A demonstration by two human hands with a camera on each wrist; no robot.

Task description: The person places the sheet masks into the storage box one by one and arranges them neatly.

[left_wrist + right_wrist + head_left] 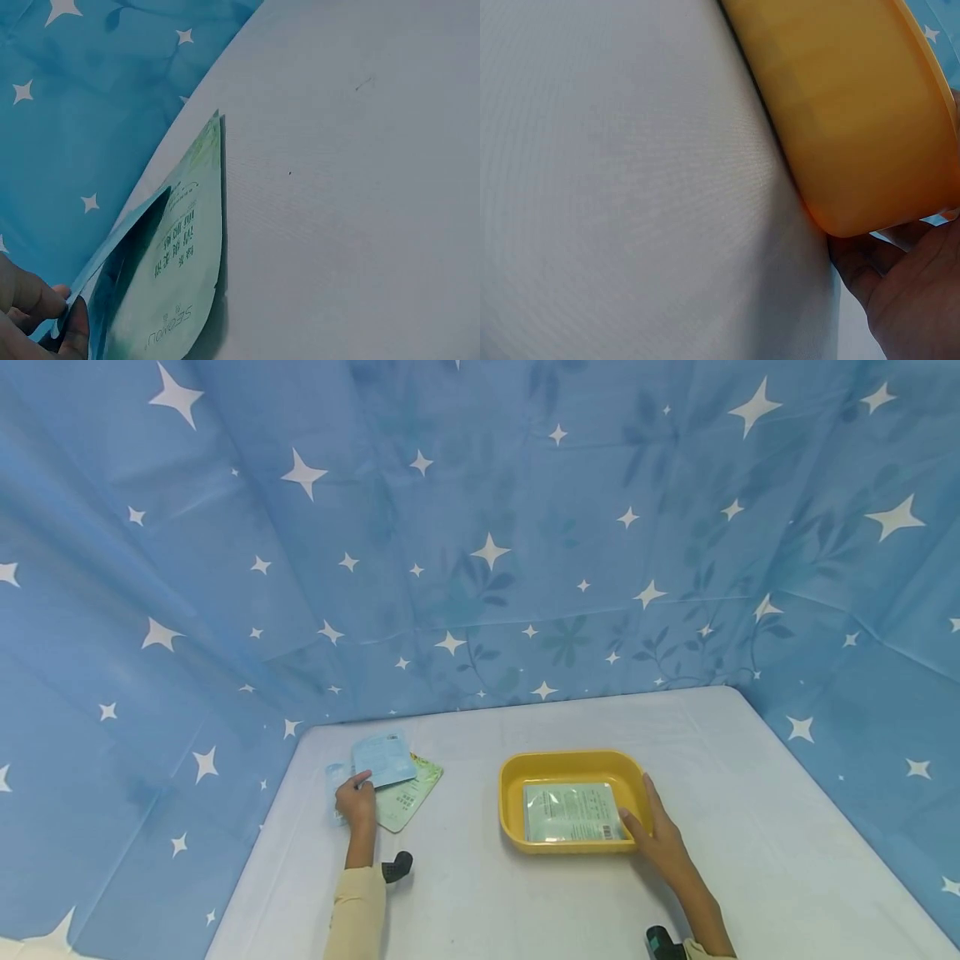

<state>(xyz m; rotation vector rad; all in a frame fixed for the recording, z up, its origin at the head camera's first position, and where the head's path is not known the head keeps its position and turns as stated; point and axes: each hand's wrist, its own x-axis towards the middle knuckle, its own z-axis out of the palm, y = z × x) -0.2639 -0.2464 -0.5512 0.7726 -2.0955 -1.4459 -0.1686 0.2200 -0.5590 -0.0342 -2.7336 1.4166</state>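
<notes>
Blue packet [384, 758] sits pinched in the left hand [358, 800], over a green packet [405, 797] and beside another pale-blue one [334, 781]; these three seem left to do. Farther right, the right hand [663, 847] grips the yellow tray [562, 768], where at least one packet [573, 812] already lies.

Blue packet [385, 758] tilted over green packet [408, 795], upright yellow tray [570, 768]

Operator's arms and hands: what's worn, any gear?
Left hand and right hand: no gloves. Left sleeve: beige, plain; right sleeve: beige, only its edge showing. Rounded black left device and right device by the forearms, the latter with a greenish patch.
</notes>
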